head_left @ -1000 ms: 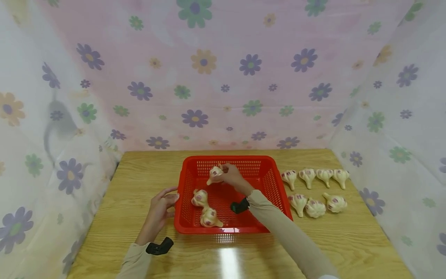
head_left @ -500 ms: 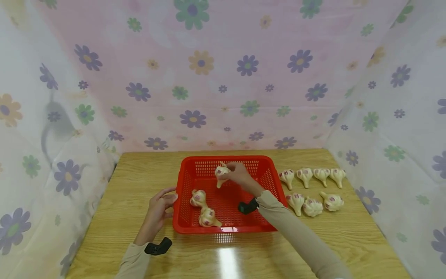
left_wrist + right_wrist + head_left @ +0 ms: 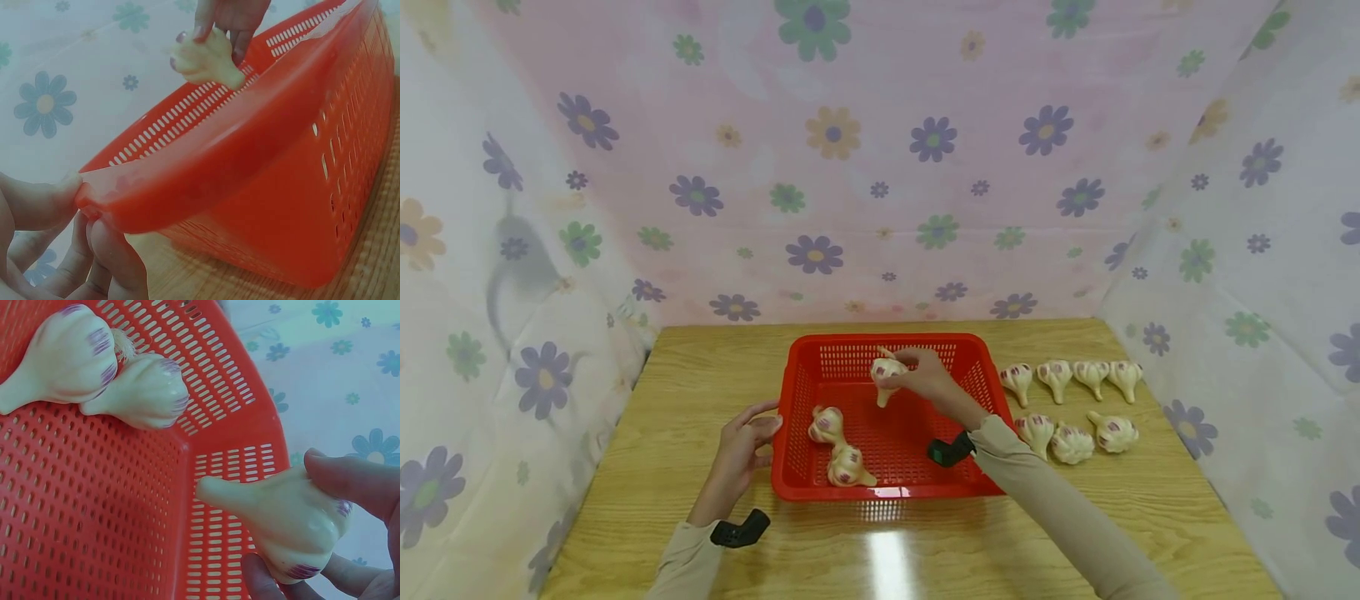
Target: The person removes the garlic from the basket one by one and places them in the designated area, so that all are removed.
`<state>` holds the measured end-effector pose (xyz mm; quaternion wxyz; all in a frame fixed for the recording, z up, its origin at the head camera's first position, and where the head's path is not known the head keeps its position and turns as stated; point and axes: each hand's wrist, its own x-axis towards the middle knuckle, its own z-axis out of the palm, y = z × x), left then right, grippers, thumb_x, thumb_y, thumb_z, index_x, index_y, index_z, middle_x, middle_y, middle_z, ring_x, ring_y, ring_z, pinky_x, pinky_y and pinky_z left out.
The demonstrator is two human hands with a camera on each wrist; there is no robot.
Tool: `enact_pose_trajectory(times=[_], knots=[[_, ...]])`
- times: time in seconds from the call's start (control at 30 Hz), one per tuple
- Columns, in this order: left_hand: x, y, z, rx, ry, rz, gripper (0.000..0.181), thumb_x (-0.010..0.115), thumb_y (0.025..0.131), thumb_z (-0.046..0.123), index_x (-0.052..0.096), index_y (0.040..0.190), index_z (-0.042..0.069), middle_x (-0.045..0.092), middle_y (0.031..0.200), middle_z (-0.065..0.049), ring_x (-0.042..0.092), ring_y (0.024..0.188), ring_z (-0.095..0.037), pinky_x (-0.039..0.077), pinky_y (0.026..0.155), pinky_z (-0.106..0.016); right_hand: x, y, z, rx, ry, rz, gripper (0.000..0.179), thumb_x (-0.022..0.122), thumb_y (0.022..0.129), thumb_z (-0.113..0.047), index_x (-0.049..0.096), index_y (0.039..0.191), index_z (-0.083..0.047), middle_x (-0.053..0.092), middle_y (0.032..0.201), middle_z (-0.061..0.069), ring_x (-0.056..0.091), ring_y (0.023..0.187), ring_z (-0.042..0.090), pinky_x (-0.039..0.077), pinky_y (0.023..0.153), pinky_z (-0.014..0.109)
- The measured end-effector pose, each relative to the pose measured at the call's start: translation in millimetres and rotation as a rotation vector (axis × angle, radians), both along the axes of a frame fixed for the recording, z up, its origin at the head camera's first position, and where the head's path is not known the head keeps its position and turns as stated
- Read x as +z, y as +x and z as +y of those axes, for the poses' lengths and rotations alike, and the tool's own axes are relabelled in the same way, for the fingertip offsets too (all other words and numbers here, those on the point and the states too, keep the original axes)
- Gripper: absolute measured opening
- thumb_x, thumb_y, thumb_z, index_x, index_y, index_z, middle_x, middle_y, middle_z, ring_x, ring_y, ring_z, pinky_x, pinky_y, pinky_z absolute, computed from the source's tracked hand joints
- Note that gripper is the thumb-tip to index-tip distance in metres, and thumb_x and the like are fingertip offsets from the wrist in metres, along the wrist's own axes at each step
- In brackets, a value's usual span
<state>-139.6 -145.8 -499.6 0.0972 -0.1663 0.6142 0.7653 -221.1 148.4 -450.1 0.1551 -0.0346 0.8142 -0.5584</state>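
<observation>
A garlic bulb (image 3: 287,519), cream with purple marks, is pinched between the thumb and fingers of my right hand (image 3: 928,379). It hangs over the back of the red plastic basket (image 3: 880,493), its stem pointing down in the head view. My left hand (image 3: 737,454) grips the basket's left rim, thumb above and fingers below in the left wrist view. Inside the basket, toward its left, lie two more bulbs, an upper garlic bulb (image 3: 827,424) and a lower garlic bulb (image 3: 848,465), touching each other.
Right of the basket, several garlic bulbs (image 3: 1092,377) stand in a back row. A front group includes a garlic bulb (image 3: 1072,444) lying on the wooden table (image 3: 700,358). Flowered cloth (image 3: 880,167) walls the table at the back and sides.
My right hand has moved slightly right within the basket, carrying the garlic bulb, whose stem has swung from lower left to nearly straight down. The left hand keeps its hold on the rim.
</observation>
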Motion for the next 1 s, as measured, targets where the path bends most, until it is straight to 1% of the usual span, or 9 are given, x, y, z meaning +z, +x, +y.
enact_pose_trajectory(times=[0.23, 0.4, 0.67, 0.8, 0.9, 1.0], knots=[[-2.0, -0.2, -0.8, 0.006, -0.004, -0.003, 0.044, 0.064, 0.089, 0.011, 0.051, 0.13, 0.005, 0.065, 0.091, -0.004, 0.062, 0.074, -0.018, 0.055, 0.061, -0.039, 0.3, 1.9, 8, -0.006, -0.027, -0.006, 0.057, 0.08, 0.076, -0.018, 0.056, 0.126, -0.004, 0.057, 0.12, 0.009, 0.051, 0.104, 0.027, 0.041, 0.094, 0.051], [-1.7, -0.6, -0.6, 0.002, 0.002, -0.001, 0.044, 0.063, 0.089, 0.011, 0.051, 0.131, 0.005, 0.065, 0.092, -0.003, 0.061, 0.074, -0.017, 0.055, 0.062, -0.039, 2.5, 4.4, 13, -0.002, -0.052, -0.008, 0.058, 0.079, 0.078, -0.018, 0.055, 0.128, -0.002, 0.056, 0.121, 0.011, 0.052, 0.104, 0.027, 0.04, 0.095, 0.053], [-1.7, -0.7, -0.7, 0.002, 0.013, 0.0, 0.045, 0.064, 0.089, 0.011, 0.051, 0.131, 0.005, 0.065, 0.091, -0.003, 0.061, 0.073, -0.016, 0.055, 0.061, -0.038, 4.2, 6.5, 20, -0.023, -0.052, -0.008, 0.056, 0.079, 0.078, -0.02, 0.056, 0.127, -0.005, 0.056, 0.121, 0.01, 0.052, 0.104, 0.026, 0.043, 0.092, 0.048], [-2.9, -0.8, -0.7, 0.008, 0.01, -0.003, 0.043, 0.063, 0.088, 0.01, 0.052, 0.13, 0.005, 0.066, 0.092, -0.003, 0.061, 0.073, -0.017, 0.054, 0.06, -0.038, 5.1, 7.3, 24, -0.034, -0.061, -0.013, 0.059, 0.078, 0.078, -0.02, 0.054, 0.129, -0.004, 0.055, 0.122, 0.011, 0.052, 0.103, 0.027, 0.042, 0.093, 0.049], [-3.0, -0.9, -0.9, 0.007, 0.014, -0.002, 0.043, 0.063, 0.089, 0.01, 0.052, 0.13, 0.006, 0.066, 0.093, -0.004, 0.061, 0.073, -0.017, 0.054, 0.059, -0.037, 6.3, 7.9, 28, -0.027, -0.067, -0.014, 0.062, 0.077, 0.08, -0.022, 0.051, 0.132, -0.003, 0.055, 0.123, 0.013, 0.053, 0.102, 0.027, 0.041, 0.095, 0.051], [-2.4, -1.0, -1.4, 0.002, 0.018, -0.001, 0.044, 0.063, 0.089, 0.011, 0.051, 0.131, 0.006, 0.066, 0.093, -0.003, 0.061, 0.072, -0.016, 0.054, 0.059, -0.037, 8.3, 8.2, 34, -0.021, -0.07, -0.02, 0.065, 0.077, 0.08, -0.024, 0.048, 0.135, -0.002, 0.054, 0.125, 0.014, 0.053, 0.101, 0.027, 0.04, 0.095, 0.049]])
